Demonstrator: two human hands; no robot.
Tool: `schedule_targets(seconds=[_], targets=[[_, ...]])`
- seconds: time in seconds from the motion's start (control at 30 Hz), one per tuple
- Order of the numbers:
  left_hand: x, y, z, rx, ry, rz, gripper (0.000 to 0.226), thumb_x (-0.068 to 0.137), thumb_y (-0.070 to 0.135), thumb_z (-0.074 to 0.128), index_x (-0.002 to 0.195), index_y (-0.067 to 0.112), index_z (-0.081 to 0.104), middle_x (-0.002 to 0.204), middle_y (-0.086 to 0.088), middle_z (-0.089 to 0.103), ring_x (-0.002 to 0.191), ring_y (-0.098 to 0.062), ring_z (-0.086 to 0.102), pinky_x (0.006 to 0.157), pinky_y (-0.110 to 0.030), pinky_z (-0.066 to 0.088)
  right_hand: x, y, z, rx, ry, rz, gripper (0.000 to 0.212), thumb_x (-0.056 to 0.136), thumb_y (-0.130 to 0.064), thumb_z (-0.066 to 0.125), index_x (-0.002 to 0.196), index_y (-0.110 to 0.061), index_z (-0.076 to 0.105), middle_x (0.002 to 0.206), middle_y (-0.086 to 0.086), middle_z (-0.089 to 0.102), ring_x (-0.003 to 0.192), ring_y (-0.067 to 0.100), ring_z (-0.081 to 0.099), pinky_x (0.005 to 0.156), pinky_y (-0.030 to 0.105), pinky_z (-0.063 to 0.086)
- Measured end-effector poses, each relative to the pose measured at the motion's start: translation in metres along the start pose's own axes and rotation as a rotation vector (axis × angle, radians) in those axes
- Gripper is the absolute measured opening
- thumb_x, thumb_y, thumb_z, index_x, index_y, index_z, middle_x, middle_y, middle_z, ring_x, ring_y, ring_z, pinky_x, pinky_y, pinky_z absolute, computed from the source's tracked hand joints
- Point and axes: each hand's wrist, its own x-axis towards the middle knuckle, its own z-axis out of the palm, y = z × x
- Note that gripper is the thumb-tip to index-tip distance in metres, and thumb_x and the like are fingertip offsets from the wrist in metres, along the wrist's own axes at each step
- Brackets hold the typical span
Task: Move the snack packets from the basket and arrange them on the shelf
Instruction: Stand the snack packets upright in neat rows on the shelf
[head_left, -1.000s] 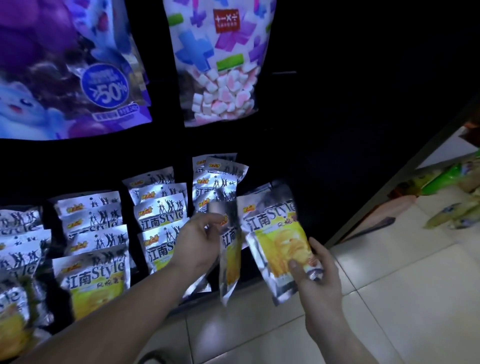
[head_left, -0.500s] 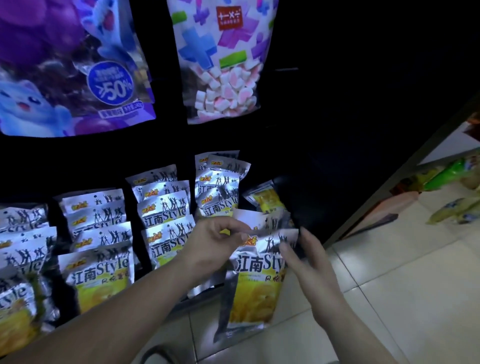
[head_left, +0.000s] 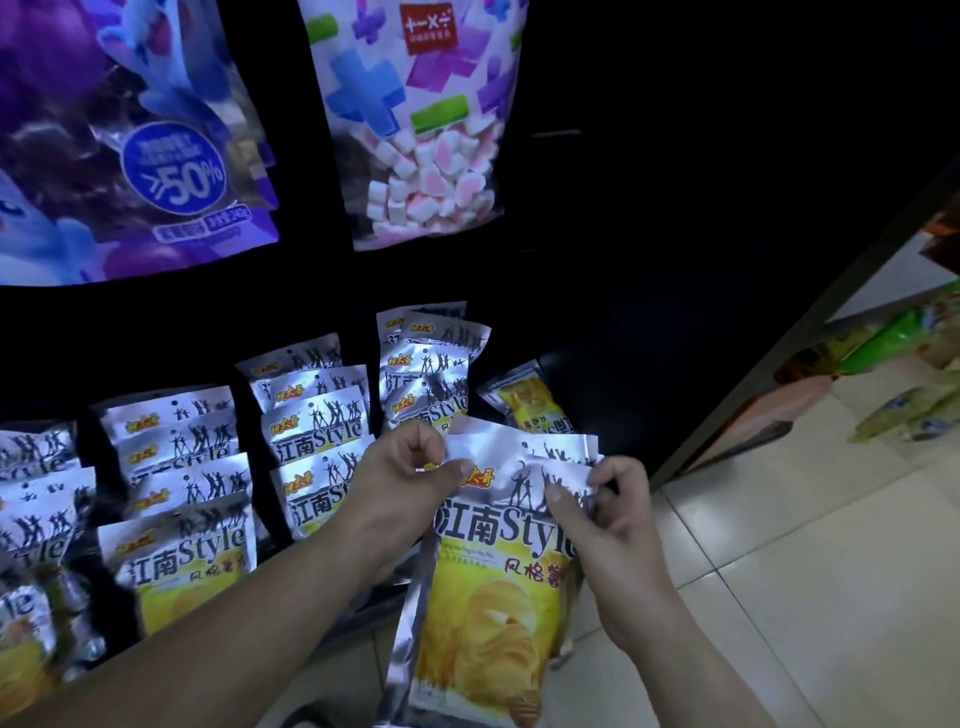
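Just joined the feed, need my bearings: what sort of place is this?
Probably a shop aisle: rows of identical snack packets line a dark display shelf, with a large marshmallow bag above, and more packaged goods sit beside the tiled floor at right.

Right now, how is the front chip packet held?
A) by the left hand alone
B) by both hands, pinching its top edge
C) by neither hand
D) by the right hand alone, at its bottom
B: the left hand and right hand each pinch the silver top of the chip packet.
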Motion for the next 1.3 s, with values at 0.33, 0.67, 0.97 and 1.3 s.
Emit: schedule_targets(seconds=[0.33,0.67,0.97,1.3], targets=[[-0.002,0.000,0.007,0.105,0.203,0.029,0.022,0.089,0.011,0.078,0.076,0.019,0.062,0.085,-0.010,0.068,0.084,-0.024,0.071,0.065,-0.020,0.050,0.030,-0.028,0.023,-0.474,-0.122,-0.126,0.033,0.093,-0.007,0.070,0.104,-0.038,0.075,0.118,-0.010,0.065,0.063,0.005,0.059,0.059,0.023,0.050],[0.027,-0.024,-0.012,0.401,0.135,-0.171,0.033,0.090,0.003,0.066,0.095,0.035,0.067,0.114,0.007,0.066,0.089,-0.025,0.073,0.076,-0.039,0.061,0.131,0.009,0.009,-0.778,-0.117,0.006,0.043,0.099,-0.001,0.056,0.103,-0.043,0.064,0.092,-0.003,0.063,0.053,0.023,0.054,0.046,0.034,0.042],[0.138,-0.076,-0.001,0.980,0.060,-0.180,0.104,0.084,0.042,0.079,0.158,0.054,0.006,0.167,0.005,-0.028,0.155,-0.034,-0.021,0.124,-0.061,0.018,0.217,0.068,0.012,-0.784,-0.112,-0.054,0.047,0.101,-0.004,0.055,0.112,-0.049,0.059,0.097,-0.004,0.063,0.057,0.020,0.055,0.045,0.024,0.038],[0.207,-0.105,-0.017,1.432,-0.099,-0.154,0.141,0.060,0.075,0.080,0.150,0.054,-0.025,0.151,-0.005,-0.055,0.143,-0.044,-0.041,0.118,-0.073,0.005,0.240,0.077,-0.002,-0.745,-0.080,-0.061,0.039,0.100,-0.003,0.056,0.113,-0.039,0.065,0.072,0.003,0.055,0.038,0.005,0.041,0.039,0.016,0.031]])
